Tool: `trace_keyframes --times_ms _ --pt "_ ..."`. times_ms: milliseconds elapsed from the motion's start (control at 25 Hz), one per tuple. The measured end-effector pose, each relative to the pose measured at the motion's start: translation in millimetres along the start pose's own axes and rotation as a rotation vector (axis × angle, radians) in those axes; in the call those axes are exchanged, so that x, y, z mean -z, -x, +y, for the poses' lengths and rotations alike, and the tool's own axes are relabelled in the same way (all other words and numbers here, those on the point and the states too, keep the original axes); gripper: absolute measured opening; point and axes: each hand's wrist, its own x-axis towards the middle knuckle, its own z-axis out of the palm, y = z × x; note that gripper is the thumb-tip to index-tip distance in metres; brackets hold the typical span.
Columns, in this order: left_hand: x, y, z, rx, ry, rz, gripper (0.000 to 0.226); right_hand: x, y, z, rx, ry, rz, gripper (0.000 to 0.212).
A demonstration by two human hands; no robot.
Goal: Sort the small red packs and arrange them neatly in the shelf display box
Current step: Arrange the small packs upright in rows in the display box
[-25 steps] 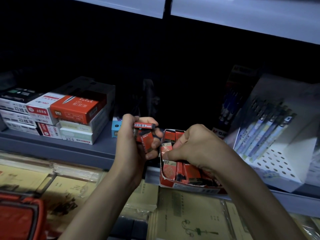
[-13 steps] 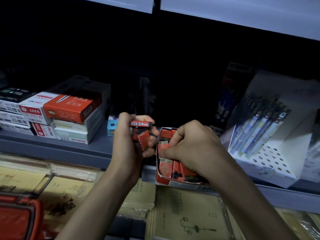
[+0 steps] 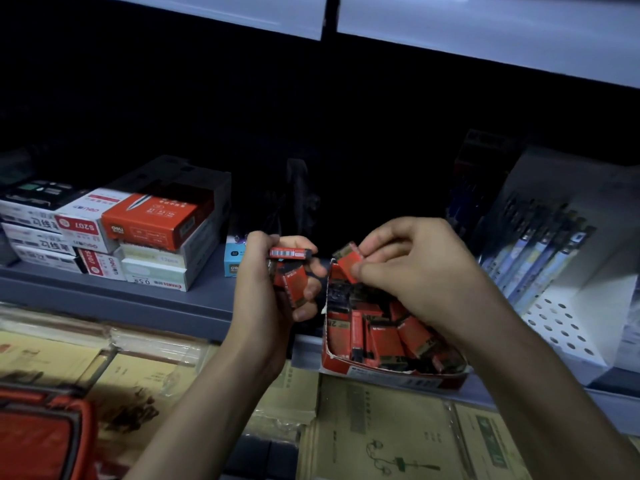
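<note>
- Two bare hands work at the shelf edge; the left hand [image 3: 273,289] is closed around several small red packs [image 3: 289,278]; the right hand [image 3: 412,268] pinches one red pack [image 3: 348,263] between thumb and fingertips.
- Below it, the display box [image 3: 391,374] holds more packs, jumbled (light, stiff card, likely easiest held by the long edges).
- Further back, stacked boxes [image 3: 152,220] read "deli" and "S207".

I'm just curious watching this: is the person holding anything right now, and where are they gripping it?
Yes. The right hand pinches one small red pack by its lower corner, above the display box. The left hand clutches several red packs in its curled fingers.
</note>
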Motion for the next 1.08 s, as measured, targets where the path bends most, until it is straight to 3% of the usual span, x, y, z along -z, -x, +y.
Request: trace_keyframes --times_ms 160,400,600,800,960,1080 --pt "1 0 1 0.007 0.008 0.004 0.039 11 -6 2 0.108 0.039 -0.087 0.013" --pt "3 -2 1 -0.001 0.015 -0.014 0.039 4 -11 4 0.100 0.110 -0.206 0.017" --pt "5 -2 2 0.012 0.032 -0.013 0.040 14 -1 -5 0.267 0.216 -0.280 0.012" --pt "6 0 5 0.025 0.049 -0.003 0.040 8 14 -3 0.341 0.746 -0.268 0.046" --pt "1 3 5 0.030 -0.006 0.048 0.040 -7 21 9 0.330 0.838 -0.299 0.055" --pt "-3 9 2 0.033 -0.192 0.150 0.043 -9 18 13 0.340 0.865 -0.254 0.064"
